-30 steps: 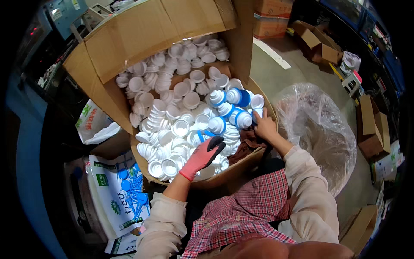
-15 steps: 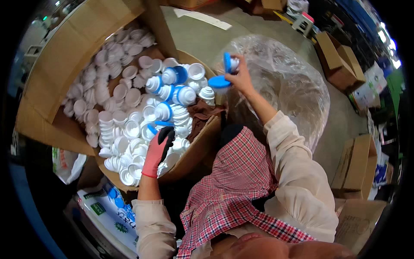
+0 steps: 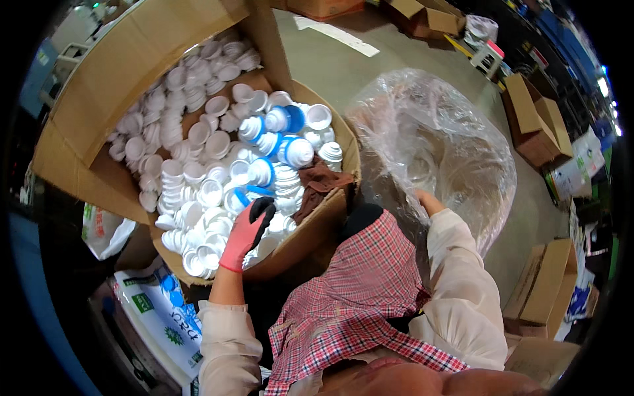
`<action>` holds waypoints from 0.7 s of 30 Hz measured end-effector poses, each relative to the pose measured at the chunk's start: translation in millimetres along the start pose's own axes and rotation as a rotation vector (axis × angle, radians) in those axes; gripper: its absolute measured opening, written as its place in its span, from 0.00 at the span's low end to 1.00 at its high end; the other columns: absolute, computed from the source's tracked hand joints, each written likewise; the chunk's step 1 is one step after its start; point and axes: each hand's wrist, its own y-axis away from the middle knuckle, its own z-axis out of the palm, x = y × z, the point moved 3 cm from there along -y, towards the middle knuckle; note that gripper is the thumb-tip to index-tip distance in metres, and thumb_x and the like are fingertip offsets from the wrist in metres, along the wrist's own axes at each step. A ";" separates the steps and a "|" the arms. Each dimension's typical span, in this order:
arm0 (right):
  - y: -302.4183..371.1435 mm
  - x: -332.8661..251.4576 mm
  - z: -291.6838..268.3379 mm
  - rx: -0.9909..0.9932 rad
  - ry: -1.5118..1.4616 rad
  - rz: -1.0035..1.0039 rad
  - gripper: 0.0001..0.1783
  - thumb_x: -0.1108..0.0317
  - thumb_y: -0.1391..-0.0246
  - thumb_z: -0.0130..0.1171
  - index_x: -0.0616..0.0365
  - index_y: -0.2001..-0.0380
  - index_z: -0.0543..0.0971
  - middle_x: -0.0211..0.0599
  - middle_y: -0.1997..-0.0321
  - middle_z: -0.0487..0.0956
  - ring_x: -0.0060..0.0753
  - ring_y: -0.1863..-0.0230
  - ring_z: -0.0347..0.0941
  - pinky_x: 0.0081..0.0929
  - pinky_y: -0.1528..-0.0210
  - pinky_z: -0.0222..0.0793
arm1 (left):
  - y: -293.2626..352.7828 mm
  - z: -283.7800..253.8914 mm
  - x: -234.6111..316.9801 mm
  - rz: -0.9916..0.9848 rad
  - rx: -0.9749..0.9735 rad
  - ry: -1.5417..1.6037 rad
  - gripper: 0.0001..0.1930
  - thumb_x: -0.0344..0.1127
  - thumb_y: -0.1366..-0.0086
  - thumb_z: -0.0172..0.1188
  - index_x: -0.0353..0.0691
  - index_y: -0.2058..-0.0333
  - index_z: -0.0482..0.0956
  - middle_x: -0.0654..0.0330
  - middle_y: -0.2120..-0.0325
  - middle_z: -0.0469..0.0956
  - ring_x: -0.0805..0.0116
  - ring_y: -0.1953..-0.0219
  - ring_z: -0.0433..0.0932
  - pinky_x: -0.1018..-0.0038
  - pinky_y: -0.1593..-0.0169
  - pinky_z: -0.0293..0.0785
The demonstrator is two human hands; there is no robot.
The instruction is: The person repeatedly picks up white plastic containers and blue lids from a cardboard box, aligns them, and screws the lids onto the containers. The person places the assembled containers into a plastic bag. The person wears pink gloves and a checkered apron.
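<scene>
My left hand [image 3: 247, 231], in a pink and black glove, is over the near side of a cardboard box with its fingers curled together. Blue-rimmed white plastic pieces [image 3: 261, 173] lie just beyond its fingertips; whatever is inside the grip is hidden. White stepped, cup-like plastic pieces [image 3: 210, 193] fill the box, many nested in stacks. My bare right hand [image 3: 428, 201] reaches down at the near edge of a large clear plastic bag [image 3: 462, 152]. Its fingers are hidden there, and I cannot see whether they hold anything.
The cardboard box [image 3: 317, 228] has tall raised flaps. A brown cloth [image 3: 320, 188] hangs by its right rim. Open cardboard boxes [image 3: 538, 122] stand on the right, with a small white stool [image 3: 487, 58] beyond. A printed white sack [image 3: 162, 323] lies at lower left.
My right hand, which held blue and white plastic pieces in the air, has come down to the clear bag; the pieces no longer show. My left hand stays at the box.
</scene>
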 end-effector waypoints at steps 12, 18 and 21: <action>50.5 -505.5 -117.7 0.052 0.012 -0.915 0.49 0.57 0.66 0.76 0.44 0.38 0.64 0.51 0.32 0.58 0.63 0.35 0.56 0.50 0.35 0.58 | 29.1 -44.2 28.1 0.122 0.308 -0.586 0.19 0.44 0.36 0.57 0.35 0.53 0.74 0.49 0.58 0.77 0.51 0.55 0.77 0.62 0.52 0.72; 51.5 -538.5 -119.8 0.074 0.099 -0.872 0.39 0.60 0.68 0.71 0.47 0.47 0.71 0.49 0.54 0.68 0.54 0.48 0.66 0.42 0.45 0.67 | 46.3 -81.4 26.6 0.098 0.509 -0.636 0.22 0.48 0.37 0.56 0.38 0.53 0.74 0.50 0.58 0.76 0.50 0.55 0.76 0.61 0.51 0.71; 81.6 -581.6 -132.0 -0.285 -0.092 -0.792 0.45 0.53 0.68 0.71 0.42 0.41 0.68 0.52 0.50 0.69 0.60 0.48 0.69 0.46 0.45 0.68 | 48.4 -93.5 35.7 0.082 0.582 -0.590 0.22 0.49 0.37 0.56 0.37 0.54 0.75 0.49 0.57 0.77 0.50 0.54 0.76 0.62 0.51 0.71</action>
